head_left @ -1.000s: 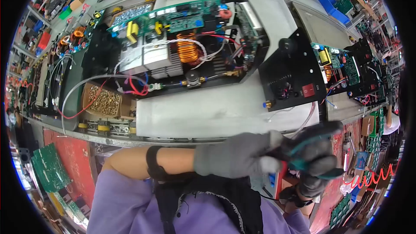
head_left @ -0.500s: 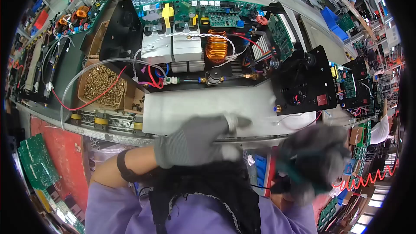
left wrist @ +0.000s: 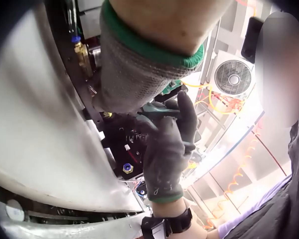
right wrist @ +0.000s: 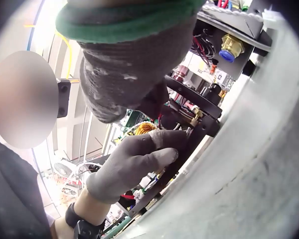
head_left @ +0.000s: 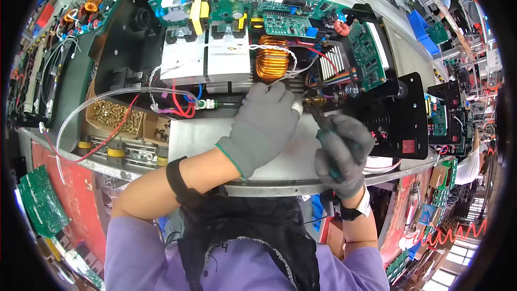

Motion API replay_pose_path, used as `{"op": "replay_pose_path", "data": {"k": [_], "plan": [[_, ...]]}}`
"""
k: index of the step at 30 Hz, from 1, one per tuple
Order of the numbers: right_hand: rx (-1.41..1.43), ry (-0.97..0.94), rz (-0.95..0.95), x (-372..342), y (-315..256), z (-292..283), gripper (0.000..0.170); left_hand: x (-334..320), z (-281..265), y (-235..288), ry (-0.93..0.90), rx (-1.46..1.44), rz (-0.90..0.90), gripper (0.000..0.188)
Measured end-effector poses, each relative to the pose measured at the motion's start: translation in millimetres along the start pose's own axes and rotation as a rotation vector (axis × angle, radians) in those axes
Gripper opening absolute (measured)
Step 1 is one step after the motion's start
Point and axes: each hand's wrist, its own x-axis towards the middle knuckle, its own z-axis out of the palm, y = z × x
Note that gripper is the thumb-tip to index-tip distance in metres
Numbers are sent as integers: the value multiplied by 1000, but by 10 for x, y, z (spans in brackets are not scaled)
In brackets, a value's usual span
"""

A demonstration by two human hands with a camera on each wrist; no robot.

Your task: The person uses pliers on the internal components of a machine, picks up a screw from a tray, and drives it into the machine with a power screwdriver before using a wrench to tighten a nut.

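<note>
A black metal chassis (head_left: 121, 59) carries green circuit boards (head_left: 285, 21), heatsinks (head_left: 229, 56) and a copper coil (head_left: 273, 56). My grey-gloved left hand (head_left: 264, 124) reaches over its front edge just below the coil and covers the small valve in the tube line. In the right wrist view, that hand's index finger and thumb (right wrist: 164, 157) lie at the chassis edge; I cannot tell whether they pinch anything. My gloved right hand (head_left: 344, 148) grips pliers (head_left: 318, 114) with teal-and-black handles, their tips close to a brass fitting (head_left: 315, 100) right of the left hand.
Left of the chassis, a clear tube (head_left: 67, 121) and a red wire loop over a box of brass fittings (head_left: 116, 116). A black panel with a red switch (head_left: 409, 146) stands at right. More units flank the line, and the metal bench edge (head_left: 291, 188) runs in front.
Both hands have moved forward from the bench's front edge to the chassis. The left now covers the valve, and the right has brought the pliers in from the lower right to the brass fitting.
</note>
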Motion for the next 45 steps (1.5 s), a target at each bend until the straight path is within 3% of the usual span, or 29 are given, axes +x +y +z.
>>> {"op": "replay_pose_path", "data": {"k": [2,4,8,24,25,27,30,34,36,38,39,42,45], "plan": [[-139,-154,-235,-20,12,35,45,14,9,-16,-7,-7,-1,31],[-153,-220,-126,-60,-49,34,47,14,16,-28,-15,-15,-3,31],[-168,-172,-255,-91,-3,64,54,22,6,-40,13,-22,17,31],[-169,-190,-193,17,85,55,55,23,36,-72,29,-80,15,26],[-182,-207,-117,104,37,41,53,19,67,-57,29,-82,14,26],[-180,-246,32,233,-9,26,51,15,149,-13,73,-225,-155,20],[-158,-309,128,465,-48,-2,51,13,115,15,133,-336,-255,15],[-61,-343,234,595,-112,9,50,-8,93,3,192,-327,-243,13],[-74,-336,225,560,-195,-82,54,1,46,-44,163,-114,-40,12],[-131,-247,48,387,-306,-240,56,46,46,-22,150,-162,-61,10],[-128,-254,62,333,-451,-362,55,81,16,15,101,-86,-50,9],[189,-59,169,65,-609,-460,49,270,154,148,71,75,-25,8],[486,-17,248,-103,-701,-577,50,475,261,235,56,93,-110,9]]}}
